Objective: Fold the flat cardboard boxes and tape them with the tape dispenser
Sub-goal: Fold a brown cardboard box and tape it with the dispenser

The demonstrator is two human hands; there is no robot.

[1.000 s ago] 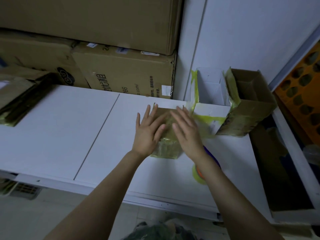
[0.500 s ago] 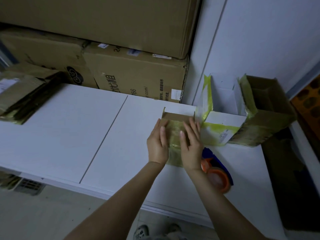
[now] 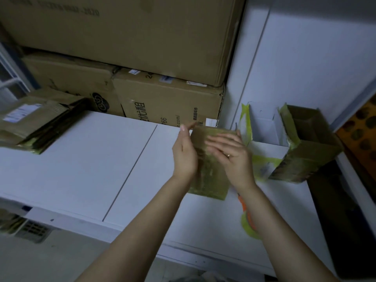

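A small brown cardboard box (image 3: 209,180), wrapped in yellowish tape, stands on the white table (image 3: 85,159) between my hands. My left hand (image 3: 184,153) presses flat against its left side with straight fingers. My right hand (image 3: 230,154) lies over its top and right side, fingers spread and loosely bent. The orange tape dispenser (image 3: 247,218) with its yellow-green roll lies on the table just right of the box, partly hidden behind my right forearm.
Two folded taped boxes, one white (image 3: 264,143) and one brown (image 3: 309,151), stand open-topped at the right against the wall. A stack of flat cardboard (image 3: 34,123) lies at the far left. Large cartons (image 3: 162,102) are piled behind the table.
The box has been lifted and tipped up from lying flat. My left hand moved from its top to its left side, and my right hand shifted over the top. The camera moved closer.
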